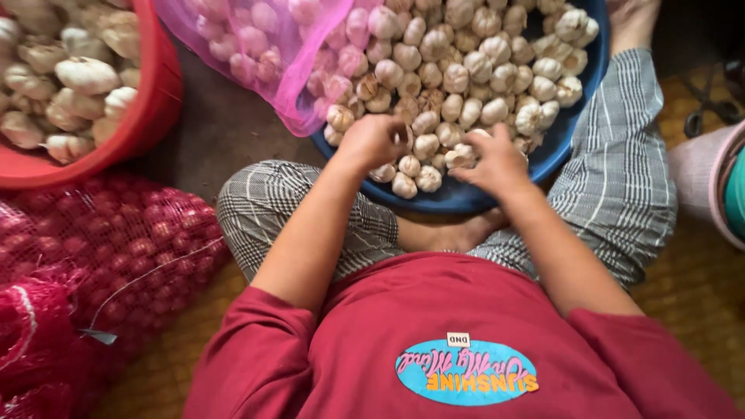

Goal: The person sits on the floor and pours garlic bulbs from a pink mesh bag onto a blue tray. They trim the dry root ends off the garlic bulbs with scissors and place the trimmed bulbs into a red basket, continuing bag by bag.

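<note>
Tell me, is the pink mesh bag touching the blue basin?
Touching. The head view shows the pink mesh bag draped over the blue basin at its left rim, lying on the garlic bulbs.

- I have a single view to work from, the head camera, worn on the person's head and tilted steeply down over their own chest and lap.
- It faces forward and down: the red shirt [458, 341] fills the bottom edge, the crossed legs in checked trousers [621, 171] sit mid-frame, and the blue basin of garlic bulbs [570, 147] lies at the top.
- It sits close; both forearms run up from the bottom to the basin's near rim.
- The red tub [155, 109] at the left and the red mesh sack [116, 248] are cut off by the frame edges.
- With no second view, nothing overlaps.
</note>
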